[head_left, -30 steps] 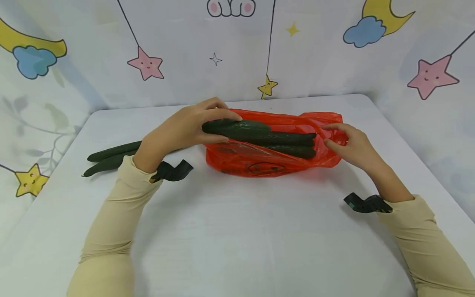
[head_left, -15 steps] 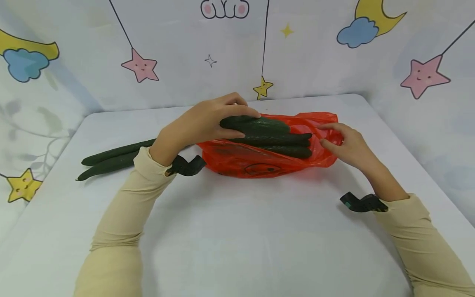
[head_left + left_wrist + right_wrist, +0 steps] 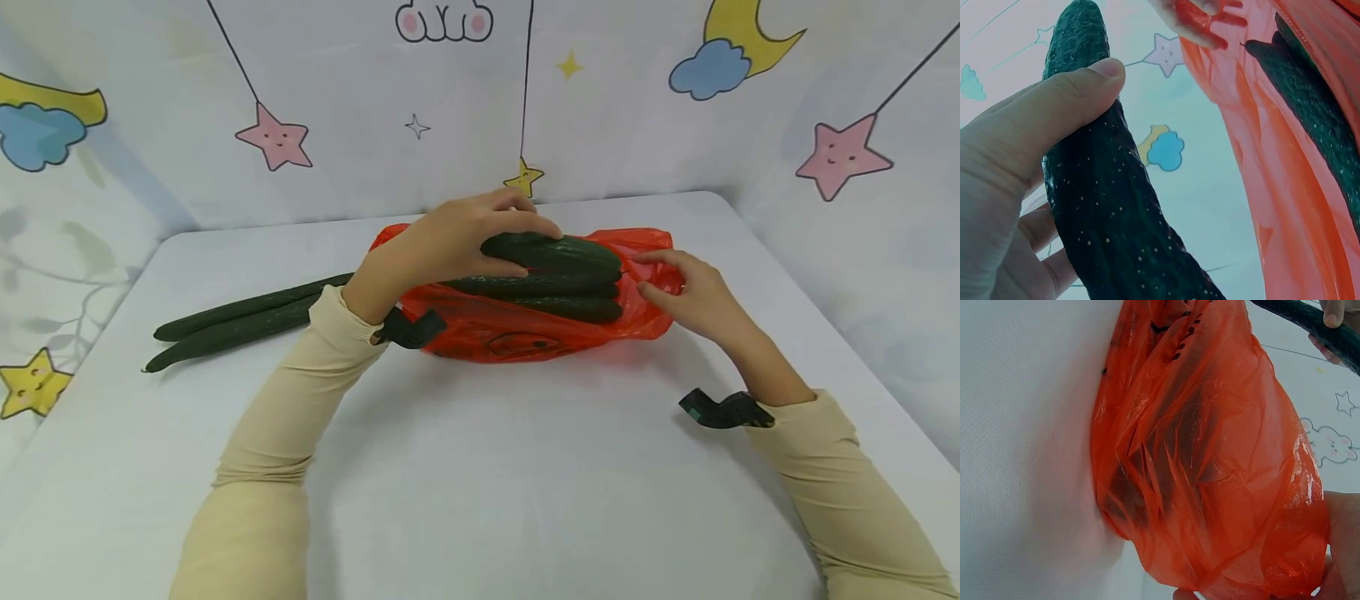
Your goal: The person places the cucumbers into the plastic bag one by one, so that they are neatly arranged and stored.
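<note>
My left hand grips a dark green cucumber near one end, thumb on one side and fingers on the other. That cucumber lies over the mouth of a red plastic bag, above other cucumbers resting inside. In the left wrist view, the held cucumber stands apart from the bag's side. My right hand holds the bag's right end, with thin red film between thumb and fingers. The right wrist view shows the bag hiding most of that hand, and dark shapes showing through it.
Two more cucumbers lie side by side on the white table at left, their right ends hidden behind my left forearm. A white backdrop with printed stars and clouds rises behind the table.
My left hand has moved right, carrying the cucumber further along over the bag. My right hand stays at the bag's right end. The head view has shifted slightly.
</note>
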Action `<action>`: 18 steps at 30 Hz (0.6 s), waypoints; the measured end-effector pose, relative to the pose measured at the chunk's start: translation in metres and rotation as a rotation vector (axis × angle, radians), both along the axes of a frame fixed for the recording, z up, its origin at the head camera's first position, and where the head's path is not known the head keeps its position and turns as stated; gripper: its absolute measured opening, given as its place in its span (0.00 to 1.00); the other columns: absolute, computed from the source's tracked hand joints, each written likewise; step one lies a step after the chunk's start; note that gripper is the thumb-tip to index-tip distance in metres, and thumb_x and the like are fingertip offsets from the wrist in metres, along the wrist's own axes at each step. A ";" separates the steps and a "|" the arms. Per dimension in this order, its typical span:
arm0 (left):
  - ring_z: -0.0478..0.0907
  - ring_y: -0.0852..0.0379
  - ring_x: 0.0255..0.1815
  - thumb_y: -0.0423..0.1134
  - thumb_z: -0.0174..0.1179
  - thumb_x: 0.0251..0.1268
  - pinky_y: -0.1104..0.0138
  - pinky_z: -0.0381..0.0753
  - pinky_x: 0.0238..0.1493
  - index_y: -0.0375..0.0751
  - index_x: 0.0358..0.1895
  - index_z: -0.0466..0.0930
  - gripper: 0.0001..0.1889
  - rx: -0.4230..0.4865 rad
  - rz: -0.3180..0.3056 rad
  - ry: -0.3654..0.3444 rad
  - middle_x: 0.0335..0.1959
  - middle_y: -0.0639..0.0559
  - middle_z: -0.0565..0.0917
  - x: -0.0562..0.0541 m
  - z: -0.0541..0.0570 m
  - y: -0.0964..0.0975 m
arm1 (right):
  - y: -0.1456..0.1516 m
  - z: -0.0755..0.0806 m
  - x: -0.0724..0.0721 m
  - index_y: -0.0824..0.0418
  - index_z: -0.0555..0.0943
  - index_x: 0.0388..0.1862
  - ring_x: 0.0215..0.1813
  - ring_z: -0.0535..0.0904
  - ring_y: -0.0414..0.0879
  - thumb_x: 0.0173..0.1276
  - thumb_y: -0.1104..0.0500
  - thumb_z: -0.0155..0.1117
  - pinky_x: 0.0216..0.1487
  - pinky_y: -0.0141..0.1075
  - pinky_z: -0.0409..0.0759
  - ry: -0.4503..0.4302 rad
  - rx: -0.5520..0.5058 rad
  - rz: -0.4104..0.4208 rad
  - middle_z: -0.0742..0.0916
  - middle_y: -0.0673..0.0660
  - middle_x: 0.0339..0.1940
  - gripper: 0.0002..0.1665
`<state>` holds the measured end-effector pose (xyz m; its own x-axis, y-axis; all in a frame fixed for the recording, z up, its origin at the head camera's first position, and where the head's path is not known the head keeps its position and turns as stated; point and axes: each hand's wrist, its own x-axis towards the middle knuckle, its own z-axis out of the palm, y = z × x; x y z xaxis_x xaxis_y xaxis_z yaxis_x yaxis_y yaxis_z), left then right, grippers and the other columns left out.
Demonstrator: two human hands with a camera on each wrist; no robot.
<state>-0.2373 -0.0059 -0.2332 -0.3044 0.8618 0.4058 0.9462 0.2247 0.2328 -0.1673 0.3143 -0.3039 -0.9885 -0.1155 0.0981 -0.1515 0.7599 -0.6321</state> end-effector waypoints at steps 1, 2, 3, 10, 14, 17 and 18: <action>0.78 0.53 0.48 0.42 0.70 0.59 0.62 0.79 0.48 0.50 0.58 0.80 0.22 -0.006 0.002 0.000 0.52 0.47 0.77 0.000 0.000 0.002 | 0.000 0.000 0.000 0.67 0.71 0.67 0.64 0.65 0.68 0.72 0.58 0.57 0.51 0.63 0.77 0.000 -0.001 -0.001 0.72 0.72 0.66 0.26; 0.78 0.53 0.48 0.43 0.70 0.59 0.62 0.79 0.47 0.51 0.58 0.80 0.22 -0.011 0.003 0.006 0.52 0.47 0.77 0.000 0.000 0.004 | 0.000 0.000 0.000 0.67 0.70 0.67 0.65 0.65 0.68 0.72 0.58 0.57 0.52 0.64 0.76 -0.001 -0.003 0.000 0.72 0.71 0.66 0.26; 0.78 0.53 0.47 0.42 0.71 0.59 0.62 0.79 0.47 0.51 0.58 0.80 0.23 -0.014 0.003 0.009 0.52 0.47 0.77 0.000 0.000 0.006 | 0.000 0.000 0.000 0.67 0.70 0.66 0.65 0.65 0.68 0.72 0.58 0.57 0.52 0.64 0.76 -0.002 -0.003 0.000 0.72 0.71 0.66 0.26; 0.78 0.56 0.45 0.44 0.69 0.61 0.66 0.79 0.46 0.52 0.59 0.79 0.22 -0.021 -0.021 0.053 0.50 0.50 0.77 0.000 0.005 0.014 | 0.000 -0.001 -0.001 0.70 0.68 0.67 0.64 0.66 0.68 0.72 0.59 0.57 0.51 0.64 0.77 -0.012 0.004 0.004 0.71 0.72 0.66 0.28; 0.77 0.56 0.45 0.46 0.68 0.61 0.67 0.78 0.47 0.53 0.60 0.79 0.23 -0.018 -0.028 0.074 0.50 0.49 0.76 0.001 0.010 0.018 | 0.000 0.001 -0.002 0.72 0.66 0.68 0.62 0.67 0.68 0.72 0.58 0.57 0.51 0.64 0.76 -0.021 0.014 -0.005 0.71 0.73 0.66 0.30; 0.77 0.55 0.46 0.46 0.68 0.61 0.67 0.78 0.48 0.53 0.60 0.79 0.23 -0.012 -0.031 0.082 0.51 0.48 0.76 0.003 0.012 0.021 | 0.000 0.001 -0.001 0.71 0.65 0.69 0.63 0.66 0.68 0.73 0.57 0.57 0.53 0.65 0.75 -0.032 0.014 -0.011 0.71 0.72 0.66 0.31; 0.77 0.55 0.47 0.46 0.68 0.61 0.68 0.78 0.48 0.52 0.61 0.79 0.23 -0.009 -0.034 0.084 0.51 0.48 0.76 0.003 0.012 0.022 | -0.001 0.001 -0.001 0.71 0.65 0.69 0.63 0.66 0.68 0.73 0.57 0.57 0.53 0.65 0.75 -0.036 0.011 -0.013 0.71 0.72 0.66 0.31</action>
